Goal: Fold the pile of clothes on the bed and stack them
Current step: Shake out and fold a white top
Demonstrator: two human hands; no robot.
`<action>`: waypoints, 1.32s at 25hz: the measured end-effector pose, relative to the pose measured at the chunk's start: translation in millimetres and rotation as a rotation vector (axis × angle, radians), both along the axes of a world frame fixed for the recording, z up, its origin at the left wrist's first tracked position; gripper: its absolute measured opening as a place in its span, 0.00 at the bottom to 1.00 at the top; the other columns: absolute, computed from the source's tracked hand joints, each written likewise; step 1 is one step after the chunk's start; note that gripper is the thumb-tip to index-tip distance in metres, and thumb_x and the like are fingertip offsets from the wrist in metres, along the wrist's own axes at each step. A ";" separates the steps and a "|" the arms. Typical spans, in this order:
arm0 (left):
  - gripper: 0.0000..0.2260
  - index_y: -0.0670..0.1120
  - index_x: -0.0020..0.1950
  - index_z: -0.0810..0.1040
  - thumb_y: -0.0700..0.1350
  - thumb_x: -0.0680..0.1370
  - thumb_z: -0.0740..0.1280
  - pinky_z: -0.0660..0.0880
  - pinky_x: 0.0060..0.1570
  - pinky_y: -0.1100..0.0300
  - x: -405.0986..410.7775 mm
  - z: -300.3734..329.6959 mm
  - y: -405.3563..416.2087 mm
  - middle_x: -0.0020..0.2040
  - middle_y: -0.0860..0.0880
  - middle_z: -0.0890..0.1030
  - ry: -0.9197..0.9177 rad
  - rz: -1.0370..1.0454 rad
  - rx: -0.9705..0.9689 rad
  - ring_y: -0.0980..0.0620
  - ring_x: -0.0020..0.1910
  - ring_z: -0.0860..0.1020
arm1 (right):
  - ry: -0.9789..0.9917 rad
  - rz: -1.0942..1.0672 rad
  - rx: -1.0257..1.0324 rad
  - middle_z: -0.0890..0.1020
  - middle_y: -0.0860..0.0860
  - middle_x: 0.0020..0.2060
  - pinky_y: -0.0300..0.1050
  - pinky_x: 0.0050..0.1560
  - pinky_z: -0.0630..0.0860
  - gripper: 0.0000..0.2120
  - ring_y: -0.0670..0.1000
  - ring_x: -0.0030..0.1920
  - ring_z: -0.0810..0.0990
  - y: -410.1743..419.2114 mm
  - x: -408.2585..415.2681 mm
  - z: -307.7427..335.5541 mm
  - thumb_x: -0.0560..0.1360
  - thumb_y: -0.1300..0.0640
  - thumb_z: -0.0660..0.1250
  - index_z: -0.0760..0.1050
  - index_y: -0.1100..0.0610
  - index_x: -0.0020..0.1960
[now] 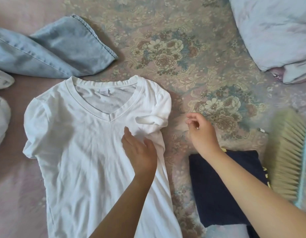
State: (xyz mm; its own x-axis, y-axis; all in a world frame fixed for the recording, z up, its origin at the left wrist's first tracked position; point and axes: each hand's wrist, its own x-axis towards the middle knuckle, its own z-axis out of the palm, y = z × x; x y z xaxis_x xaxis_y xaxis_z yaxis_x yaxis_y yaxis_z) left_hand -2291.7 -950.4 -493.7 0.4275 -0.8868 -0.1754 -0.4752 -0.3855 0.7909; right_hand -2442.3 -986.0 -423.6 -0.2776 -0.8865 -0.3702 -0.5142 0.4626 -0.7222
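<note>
My left hand (140, 152) lies flat, fingers straight, pressing on the chest of a white V-neck T-shirt (80, 160) spread face-up on the bed (191, 48), collar pointing away from me. Fingertips sit just below the bunched right-side sleeve (159, 114), which is rolled up & puckered w/ folds running toward my palm. The other sleeve lies smoother at the shirt's far left edge.

My right hand (200, 133) hovers just beside that bunched sleeve, apart from the fabric, fingers loosely curled & holding nothing; thumb and forefinger close together. Cannot tell if it touches the bedspread.

Under my right forearm, a folded dark navy garment (217, 191) rests on the bed w/ a bit of yellow trim showing at its edge. A pale piece of cloth peeks out beneath its near corner. Just right of it lies a brush (286, 160) w/ tan bristles & a light-blue back, blurred at its top.

Upper left: pale blue jeans (45, 50), unfolded, hem touching the area just above the shirt's collar. White fabric (1, 109) shows at the far left edge. Top right: a light-coloured pillow (277, 31). Bedspread is floral, pink-beige.
</note>
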 end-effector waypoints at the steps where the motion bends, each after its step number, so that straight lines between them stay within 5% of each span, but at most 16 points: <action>1: 0.25 0.37 0.72 0.61 0.39 0.76 0.62 0.71 0.61 0.44 -0.2 1.8 -1.6 0.61 0.39 0.69 0.031 0.032 0.010 0.39 0.60 0.72 | 0.056 0.024 0.068 0.79 0.47 0.53 0.35 0.46 0.69 0.12 0.47 0.54 0.77 -8.1 -4.4 -6.9 0.80 0.63 0.58 0.74 0.54 0.60; 6: 0.16 0.47 0.63 0.72 0.44 0.76 0.68 0.75 0.43 0.57 -1.4 16.6 -10.3 0.59 0.51 0.63 0.091 -0.069 -0.018 0.55 0.49 0.71 | 0.047 0.319 0.168 0.76 0.49 0.56 0.44 0.55 0.72 0.20 0.48 0.54 0.74 -38.3 13.8 -25.3 0.75 0.52 0.68 0.71 0.53 0.66; 8: 0.16 0.47 0.61 0.76 0.47 0.74 0.72 0.74 0.37 0.58 1.2 12.4 -10.6 0.61 0.46 0.65 -0.030 -0.185 -0.023 0.53 0.46 0.71 | 0.093 0.442 0.135 0.74 0.50 0.56 0.47 0.56 0.72 0.18 0.49 0.54 0.73 -46.3 19.2 -30.2 0.74 0.52 0.71 0.73 0.52 0.62; 11: 0.18 0.47 0.59 0.78 0.49 0.72 0.74 0.72 0.34 0.58 4.3 2.6 -16.4 0.63 0.40 0.66 -0.109 -0.292 0.003 0.46 0.46 0.75 | 0.141 0.496 0.148 0.76 0.52 0.44 0.47 0.46 0.71 0.08 0.51 0.44 0.74 -55.9 23.8 -27.8 0.74 0.54 0.71 0.75 0.57 0.47; 15: 0.11 0.40 0.48 0.76 0.41 0.72 0.75 0.74 0.32 0.56 -3.6 12.9 -21.7 0.60 0.38 0.67 -0.060 -0.262 -0.108 0.46 0.41 0.74 | 0.213 0.434 0.097 0.77 0.53 0.41 0.47 0.42 0.70 0.06 0.54 0.42 0.76 -65.8 17.8 -8.9 0.77 0.57 0.65 0.72 0.59 0.50; 18: 0.12 0.40 0.47 0.71 0.36 0.71 0.73 0.76 0.30 0.57 -21.0 26.2 -12.4 0.60 0.37 0.69 -0.100 -0.439 -0.297 0.45 0.41 0.75 | 0.463 0.416 0.035 0.76 0.53 0.38 0.46 0.36 0.67 0.09 0.56 0.38 0.75 -68.6 -5.7 10.2 0.79 0.57 0.60 0.68 0.57 0.58; 21: 0.19 0.41 0.46 0.68 0.29 0.63 0.72 0.74 0.32 0.55 -48.6 24.5 -0.4 0.52 0.39 0.72 -0.324 -0.746 -0.473 0.42 0.38 0.75 | 0.765 0.529 0.123 0.76 0.54 0.37 0.45 0.34 0.66 0.12 0.57 0.37 0.75 -62.9 -43.6 16.7 0.80 0.59 0.56 0.67 0.54 0.63; 27: 0.11 0.46 0.35 0.77 0.34 0.64 0.58 0.69 0.28 0.60 -75.9 9.9 2.1 0.33 0.49 0.76 -0.588 -1.055 -0.472 0.50 0.30 0.75 | 0.450 0.247 0.138 0.75 0.53 0.32 0.51 0.35 0.72 0.07 0.59 0.35 0.77 -47.2 -94.6 -14.4 0.78 0.61 0.57 0.72 0.52 0.48; 30: 0.13 0.46 0.44 0.71 0.34 0.64 0.54 0.60 0.26 0.61 -72.6 9.0 -0.4 0.35 0.51 0.76 -0.617 -1.120 -0.423 0.53 0.32 0.75 | 0.387 0.250 0.031 0.73 0.54 0.30 0.54 0.36 0.73 0.09 0.62 0.34 0.76 -45.4 -102.5 -25.3 0.78 0.63 0.55 0.69 0.51 0.45; 33: 0.27 0.45 0.59 0.67 0.33 0.60 0.60 0.66 0.23 0.63 -69.2 -3.9 0.5 0.45 0.49 0.80 -0.549 -1.205 -0.410 0.52 0.38 0.79 | 0.596 0.401 0.102 0.69 0.50 0.28 0.48 0.31 0.63 0.08 0.56 0.29 0.68 -45.5 -105.4 -33.4 0.80 0.63 0.54 0.68 0.53 0.49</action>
